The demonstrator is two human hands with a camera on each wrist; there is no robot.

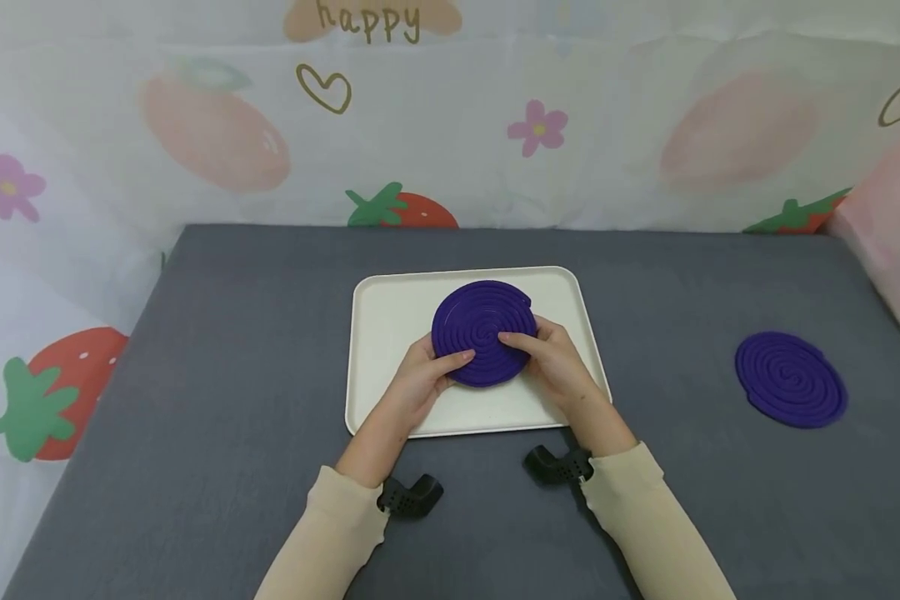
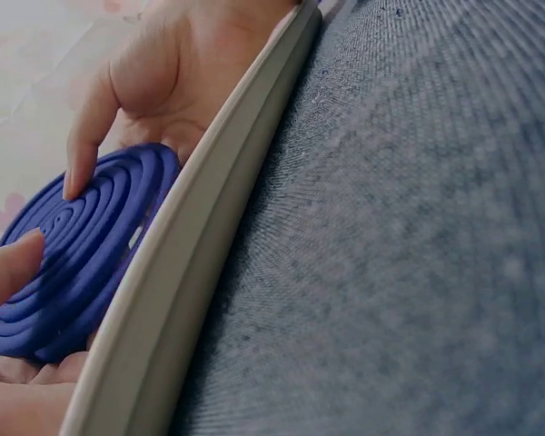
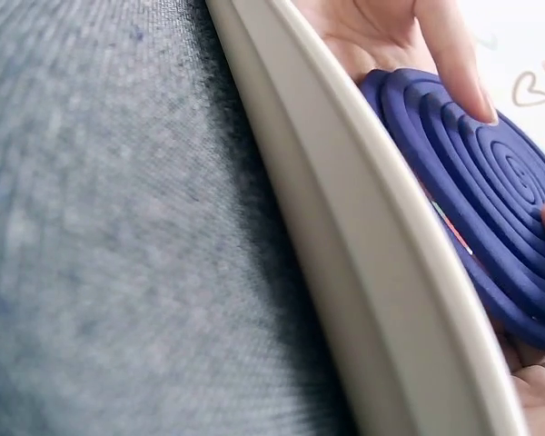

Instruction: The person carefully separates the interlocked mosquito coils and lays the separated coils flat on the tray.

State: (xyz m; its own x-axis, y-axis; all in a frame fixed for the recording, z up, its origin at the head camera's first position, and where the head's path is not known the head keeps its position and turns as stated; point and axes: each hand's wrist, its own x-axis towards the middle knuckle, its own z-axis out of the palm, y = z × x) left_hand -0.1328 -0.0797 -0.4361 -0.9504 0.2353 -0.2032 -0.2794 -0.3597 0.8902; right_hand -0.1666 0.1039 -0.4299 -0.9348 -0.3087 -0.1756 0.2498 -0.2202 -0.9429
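Observation:
Both hands hold a purple spiral coaster (image 1: 483, 321) over a cream tray (image 1: 382, 333). The left hand (image 1: 420, 375) grips its lower left edge, thumb on top and fingers underneath. At the right edge the right hand (image 1: 558, 362) pinches it the same way, its thumb near the spiral's centre. In the left wrist view the coaster (image 2: 118, 213) shows tilted beyond the tray's rim (image 2: 191, 245). The right wrist view shows the coaster (image 3: 472, 173) with thumbs on its upper face; the fingers beneath are partly hidden.
A second purple spiral coaster (image 1: 791, 380) lies flat on the grey cloth-covered table (image 1: 217, 400) at the right. Behind the table hangs a printed curtain (image 1: 450, 108) with strawberries and flowers. Dark wrist cameras (image 1: 412, 497) sit at both cuffs.

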